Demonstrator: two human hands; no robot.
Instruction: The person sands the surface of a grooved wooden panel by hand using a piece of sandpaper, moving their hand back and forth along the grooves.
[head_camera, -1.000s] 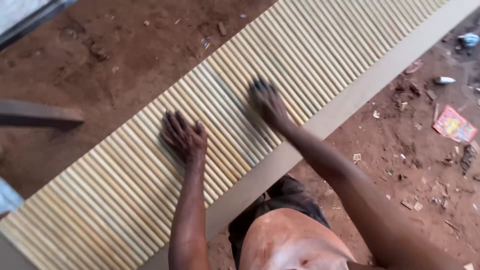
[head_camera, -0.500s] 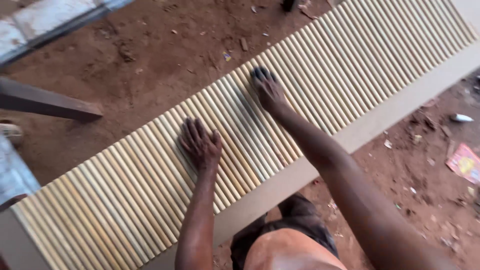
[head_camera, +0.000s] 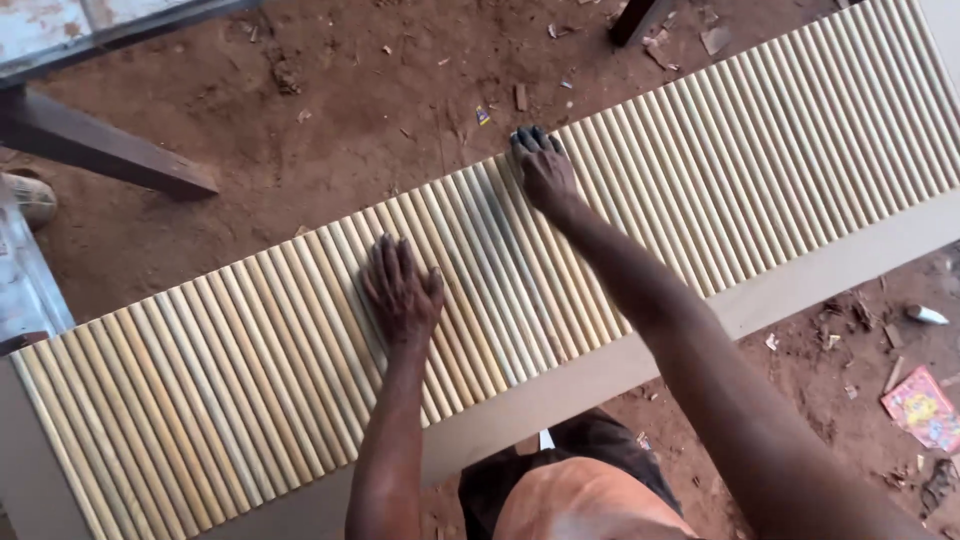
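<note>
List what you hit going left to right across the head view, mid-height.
Dark wooden beam → left hand flat on the ribbed dowel panel → right hand at the panel's far edge → colourful wrapper on the dirt.

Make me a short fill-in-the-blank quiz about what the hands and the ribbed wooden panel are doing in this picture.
1. Both hands lie palm-down on a long panel faced with rows of pale round ______.
2. The right hand rests near the panel's far edge, and the ______ hand lies nearer the person.
3. The left hand lies flat with its fingers ______.
4. The ground around the panel is bare reddish ______.

Missing words: rods; left; spread; dirt
</note>
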